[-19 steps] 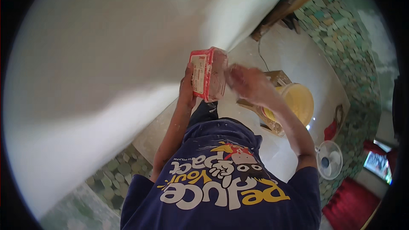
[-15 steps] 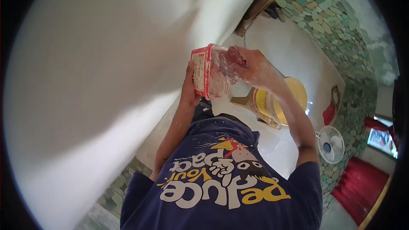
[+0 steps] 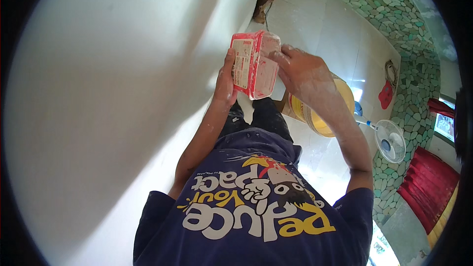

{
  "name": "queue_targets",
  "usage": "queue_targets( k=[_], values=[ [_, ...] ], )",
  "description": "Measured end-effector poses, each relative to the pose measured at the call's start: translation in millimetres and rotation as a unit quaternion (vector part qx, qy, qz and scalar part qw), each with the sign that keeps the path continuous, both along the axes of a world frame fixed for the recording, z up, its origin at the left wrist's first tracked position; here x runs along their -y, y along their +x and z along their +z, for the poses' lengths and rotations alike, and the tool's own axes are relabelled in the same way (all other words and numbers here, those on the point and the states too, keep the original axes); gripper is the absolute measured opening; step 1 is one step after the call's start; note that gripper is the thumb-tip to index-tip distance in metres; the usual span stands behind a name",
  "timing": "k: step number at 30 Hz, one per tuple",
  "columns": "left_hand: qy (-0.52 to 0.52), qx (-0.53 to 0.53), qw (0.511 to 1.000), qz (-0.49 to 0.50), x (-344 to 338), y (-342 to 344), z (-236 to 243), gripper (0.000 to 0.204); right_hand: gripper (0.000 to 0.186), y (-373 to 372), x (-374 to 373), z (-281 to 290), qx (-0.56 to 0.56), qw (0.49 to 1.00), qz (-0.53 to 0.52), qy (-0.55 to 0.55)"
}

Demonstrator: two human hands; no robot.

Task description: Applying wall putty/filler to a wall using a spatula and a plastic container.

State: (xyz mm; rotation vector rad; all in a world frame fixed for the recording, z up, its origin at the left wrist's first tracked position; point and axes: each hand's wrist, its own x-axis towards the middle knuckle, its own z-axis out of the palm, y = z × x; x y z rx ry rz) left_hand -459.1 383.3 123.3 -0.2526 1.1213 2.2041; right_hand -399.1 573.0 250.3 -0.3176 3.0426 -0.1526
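Note:
A plastic tub (image 3: 267, 71) with a red rim, a pale label and whitish smears is held up in front of me. My left hand (image 3: 225, 83) is wrapped round its labelled side, thumb up along the label. Dusted with white, my right hand (image 3: 306, 71) is at the tub's right side. Its fingers are bent, with the fingertips at the tub's mouth. Whatever they hold is hidden behind the hand; a moment ago a dark reddish, smeared thing showed there.
A smooth white wall (image 3: 123, 79) rises close on my left. On the right stand a yellow bucket (image 3: 342, 101) and a white fan (image 3: 390, 141). Farther off are a red item with a cord (image 3: 386, 95), a stone-patterned surface (image 3: 411, 81) and a red curtain (image 3: 427, 187).
The tub and both hands have moved up a little in view. My right hand has turned over, and the dark reddish thing it held is now out of sight.

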Motion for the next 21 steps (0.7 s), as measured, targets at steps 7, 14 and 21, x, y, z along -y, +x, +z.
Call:
queue_targets(
  k=[7,14,21],
  values=[
    [-0.011,0.003,0.999,0.047,-13.8,3.6,-3.2,0.056,0.027,-13.3,-14.7,-30.5,-0.146,0.980,0.002,-0.134],
    [0.007,0.009,0.992,0.129,-0.7,42.2,-6.8,0.057,0.030,10.5,-30.9,-40.8,-0.069,0.951,0.043,-0.298],
    [0.018,0.015,0.988,0.155,0.1,47.4,-11.0,0.059,0.032,-1.6,-25.2,-55.7,-0.157,0.896,0.076,-0.408]
  ],
)
